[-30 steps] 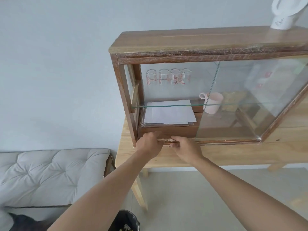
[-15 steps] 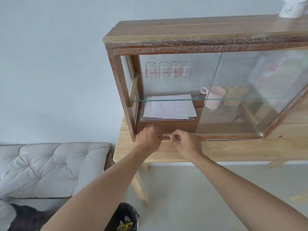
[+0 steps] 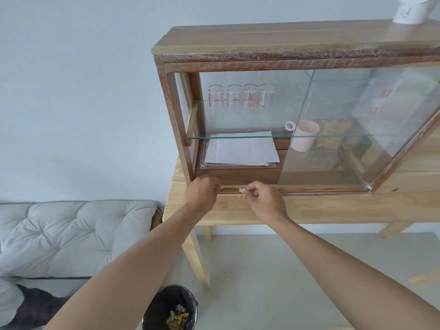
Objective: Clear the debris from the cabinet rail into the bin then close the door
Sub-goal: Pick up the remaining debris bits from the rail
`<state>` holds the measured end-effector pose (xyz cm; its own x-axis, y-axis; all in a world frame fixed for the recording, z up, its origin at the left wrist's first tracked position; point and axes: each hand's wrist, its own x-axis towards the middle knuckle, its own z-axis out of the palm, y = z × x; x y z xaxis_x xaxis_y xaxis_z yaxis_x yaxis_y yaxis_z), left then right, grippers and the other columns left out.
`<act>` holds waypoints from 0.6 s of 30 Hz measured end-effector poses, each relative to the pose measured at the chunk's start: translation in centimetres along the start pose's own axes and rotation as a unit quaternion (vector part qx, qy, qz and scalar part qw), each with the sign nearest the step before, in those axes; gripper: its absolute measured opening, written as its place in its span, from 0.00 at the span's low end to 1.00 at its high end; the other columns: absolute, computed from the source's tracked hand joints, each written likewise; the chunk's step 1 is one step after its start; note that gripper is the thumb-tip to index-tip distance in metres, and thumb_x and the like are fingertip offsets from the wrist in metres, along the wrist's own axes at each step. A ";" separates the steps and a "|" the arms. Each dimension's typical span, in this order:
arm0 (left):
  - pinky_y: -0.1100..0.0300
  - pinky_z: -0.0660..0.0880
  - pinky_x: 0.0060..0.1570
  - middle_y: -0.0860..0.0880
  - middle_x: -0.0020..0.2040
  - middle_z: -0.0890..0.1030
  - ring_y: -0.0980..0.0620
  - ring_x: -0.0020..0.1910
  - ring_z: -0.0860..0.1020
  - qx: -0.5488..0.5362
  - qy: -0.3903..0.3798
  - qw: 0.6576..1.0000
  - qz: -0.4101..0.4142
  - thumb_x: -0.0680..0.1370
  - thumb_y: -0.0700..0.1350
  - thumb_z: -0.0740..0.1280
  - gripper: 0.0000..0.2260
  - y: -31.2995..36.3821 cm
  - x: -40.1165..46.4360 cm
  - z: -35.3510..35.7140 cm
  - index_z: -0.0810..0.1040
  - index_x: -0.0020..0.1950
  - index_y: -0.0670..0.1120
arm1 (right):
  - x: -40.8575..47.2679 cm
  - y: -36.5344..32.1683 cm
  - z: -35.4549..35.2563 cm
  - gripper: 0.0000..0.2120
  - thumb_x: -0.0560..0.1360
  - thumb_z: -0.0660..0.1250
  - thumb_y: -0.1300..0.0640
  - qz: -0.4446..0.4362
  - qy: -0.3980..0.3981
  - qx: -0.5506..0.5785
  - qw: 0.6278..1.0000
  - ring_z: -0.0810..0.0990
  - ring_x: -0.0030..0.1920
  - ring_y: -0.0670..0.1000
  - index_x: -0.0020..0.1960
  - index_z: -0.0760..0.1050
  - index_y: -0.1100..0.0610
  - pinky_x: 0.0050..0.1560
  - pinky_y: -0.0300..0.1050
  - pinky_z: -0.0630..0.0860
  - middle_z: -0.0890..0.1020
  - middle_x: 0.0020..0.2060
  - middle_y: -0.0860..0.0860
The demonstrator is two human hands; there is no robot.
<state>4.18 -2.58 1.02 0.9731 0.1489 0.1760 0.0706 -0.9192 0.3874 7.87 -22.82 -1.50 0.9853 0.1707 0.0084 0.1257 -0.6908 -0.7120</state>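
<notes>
Head view: your right hand [image 3: 266, 201] pinches a small pale scrap of debris [image 3: 241, 190] at the wooden cabinet rail [image 3: 229, 189]. Your left hand [image 3: 202, 192] is curled at the rail's left end; I cannot tell its grip. Below both hands, the black-lined bin [image 3: 171, 308] already holds scraps. The smooth glass door [image 3: 333, 129], right of your grip, is not yet closed.

Pale wooden table [image 3: 333, 208], glass-fronted cabinet [image 3: 285, 55] standing on it
</notes>
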 end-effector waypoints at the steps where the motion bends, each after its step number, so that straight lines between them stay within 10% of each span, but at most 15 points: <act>1: 0.49 0.81 0.47 0.46 0.54 0.87 0.41 0.53 0.83 0.006 -0.003 1.000 0.008 0.82 0.41 0.70 0.07 0.0 0.2 -0.1 0.87 0.56 0.45 | -0.1 0.0 0.0 0.04 0.79 0.70 0.46 0.002 0.001 0.005 1.000 0.81 0.41 0.49 0.51 0.82 0.44 0.39 0.46 0.69 0.80 0.34 0.40; 18: 0.49 0.81 0.48 0.44 0.46 0.87 0.45 0.45 0.84 -0.134 0.014 0.991 0.009 0.80 0.39 0.72 0.04 -1.0 -4.1 -0.4 0.87 0.51 0.40 | -1.1 0.6 -0.2 0.03 0.77 0.72 0.54 -0.045 0.016 -0.048 0.998 0.81 0.46 0.49 0.45 0.81 0.47 0.41 0.46 0.73 0.85 0.45 0.43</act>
<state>-0.01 -2.15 0.29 0.9667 0.1471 0.2095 -0.0117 -0.7922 0.6101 6.88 -23.55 -1.77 0.9725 0.2140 0.0919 0.2226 -0.7384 -0.6366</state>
